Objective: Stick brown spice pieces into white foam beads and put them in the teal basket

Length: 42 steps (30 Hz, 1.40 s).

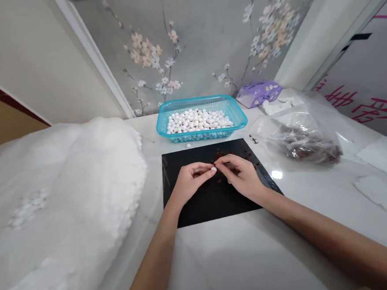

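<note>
My left hand (192,182) holds a small white ball (213,170) between its fingertips, above a black board (198,211). My right hand (240,175) is pinched close against that ball, and I cannot tell whether something small sits between its fingers. Reddish-brown crumbs (221,154) lie scattered on the board just beyond my fingers. A teal plastic basket (202,136) full of similar white balls stands behind the board. A lone white ball (188,145) lies on the table between basket and board.
A large clear bag of white pieces (61,194) fills the left side of the white marble table (217,258). To the right lie a clear plastic bag of dark brown material (299,144), a purple tissue box (259,94) and white sheets (382,193).
</note>
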Each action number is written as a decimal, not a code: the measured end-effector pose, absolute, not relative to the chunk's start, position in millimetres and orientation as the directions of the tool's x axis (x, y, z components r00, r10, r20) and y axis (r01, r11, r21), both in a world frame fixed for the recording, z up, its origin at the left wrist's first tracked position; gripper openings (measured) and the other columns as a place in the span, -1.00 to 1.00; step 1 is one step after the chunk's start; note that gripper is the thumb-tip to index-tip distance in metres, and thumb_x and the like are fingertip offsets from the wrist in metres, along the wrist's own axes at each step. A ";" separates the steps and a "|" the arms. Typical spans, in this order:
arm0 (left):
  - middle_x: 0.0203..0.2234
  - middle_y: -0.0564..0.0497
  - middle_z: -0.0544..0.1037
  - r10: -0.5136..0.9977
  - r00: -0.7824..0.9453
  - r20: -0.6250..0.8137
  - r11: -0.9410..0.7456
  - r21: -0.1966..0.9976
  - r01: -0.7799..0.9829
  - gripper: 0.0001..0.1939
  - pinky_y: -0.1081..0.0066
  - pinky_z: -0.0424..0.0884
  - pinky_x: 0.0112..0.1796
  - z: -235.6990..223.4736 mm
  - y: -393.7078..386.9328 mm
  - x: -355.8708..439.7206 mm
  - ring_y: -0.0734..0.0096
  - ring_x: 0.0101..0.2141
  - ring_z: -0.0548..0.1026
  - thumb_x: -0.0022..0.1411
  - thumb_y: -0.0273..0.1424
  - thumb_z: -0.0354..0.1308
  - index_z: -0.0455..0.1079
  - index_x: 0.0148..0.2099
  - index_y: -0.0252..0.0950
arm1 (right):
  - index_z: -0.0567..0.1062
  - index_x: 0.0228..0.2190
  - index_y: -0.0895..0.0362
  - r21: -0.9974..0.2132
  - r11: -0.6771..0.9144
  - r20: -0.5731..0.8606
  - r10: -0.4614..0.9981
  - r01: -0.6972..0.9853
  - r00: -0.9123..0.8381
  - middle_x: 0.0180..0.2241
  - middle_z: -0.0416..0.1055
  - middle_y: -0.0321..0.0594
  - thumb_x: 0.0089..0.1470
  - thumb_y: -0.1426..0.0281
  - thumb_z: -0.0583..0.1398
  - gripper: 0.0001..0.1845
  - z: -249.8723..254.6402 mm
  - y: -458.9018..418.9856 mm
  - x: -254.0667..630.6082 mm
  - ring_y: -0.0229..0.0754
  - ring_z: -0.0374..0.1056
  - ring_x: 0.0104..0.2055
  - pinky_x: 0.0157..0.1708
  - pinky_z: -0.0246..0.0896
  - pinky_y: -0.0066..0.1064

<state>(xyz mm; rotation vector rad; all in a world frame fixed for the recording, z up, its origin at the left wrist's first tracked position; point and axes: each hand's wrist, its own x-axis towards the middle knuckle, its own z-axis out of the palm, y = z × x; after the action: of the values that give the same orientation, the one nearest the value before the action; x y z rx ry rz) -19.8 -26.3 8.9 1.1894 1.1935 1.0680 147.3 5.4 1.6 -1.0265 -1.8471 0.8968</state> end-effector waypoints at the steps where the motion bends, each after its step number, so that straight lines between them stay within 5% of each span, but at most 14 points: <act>1: -0.28 -0.09 0.59 0.991 0.091 -0.094 0.093 0.996 0.015 -0.72 0.33 0.37 -0.14 9.1 -26.2 -19.8 0.28 -0.23 0.52 0.01 -0.28 0.26 0.50 -0.23 -0.33 | 0.43 -0.40 0.09 -0.848 0.428 0.321 0.884 0.314 -0.338 -0.40 0.39 -0.24 0.10 0.28 0.10 -0.83 1.5 5.4 147.5 -0.36 0.23 -0.60 -0.61 0.14 -0.47; 21: -0.36 -0.06 0.61 0.991 0.076 -0.107 0.108 0.994 -0.008 -0.72 0.37 0.38 -0.21 7.3 -27.4 -22.0 0.36 -0.36 0.52 -0.04 -0.29 0.29 0.53 -0.26 -0.31 | 0.41 -0.40 0.08 -0.762 0.561 0.413 0.805 0.324 -0.425 -0.43 0.38 -0.26 0.12 0.34 0.08 -0.87 2.7 7.2 151.1 -0.34 0.24 -0.56 -0.54 0.18 -0.46; 27: -0.30 -0.08 0.61 0.992 0.069 -0.103 0.108 0.992 -0.069 -0.72 0.37 0.38 -0.20 8.4 -27.6 -22.6 0.36 -0.32 0.52 -0.02 -0.29 0.28 0.52 -0.24 -0.31 | 0.33 -0.20 0.07 -0.807 0.545 0.377 0.772 0.227 -0.512 -0.32 0.34 -0.24 0.03 0.37 0.15 -0.77 -0.2 5.3 151.9 -0.42 0.17 -0.62 -0.64 0.15 -0.51; 42: -0.30 -0.08 0.61 0.992 0.100 -0.082 0.088 0.994 -0.058 -0.73 0.35 0.38 -0.14 7.3 -27.0 -23.1 0.27 -0.23 0.53 -0.01 -0.30 0.28 0.52 -0.24 -0.32 | 0.38 -0.32 0.06 -0.746 0.593 0.411 0.767 0.302 -0.493 -0.41 0.33 -0.28 0.08 0.34 0.14 -0.92 -0.5 6.0 150.8 -0.36 0.20 -0.55 -0.56 0.19 -0.48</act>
<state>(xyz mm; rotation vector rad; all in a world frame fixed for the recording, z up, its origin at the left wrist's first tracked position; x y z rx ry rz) -23.1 -27.0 7.3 1.1457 1.1317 1.1044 150.8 6.0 -0.5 -0.8455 -2.0634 0.7819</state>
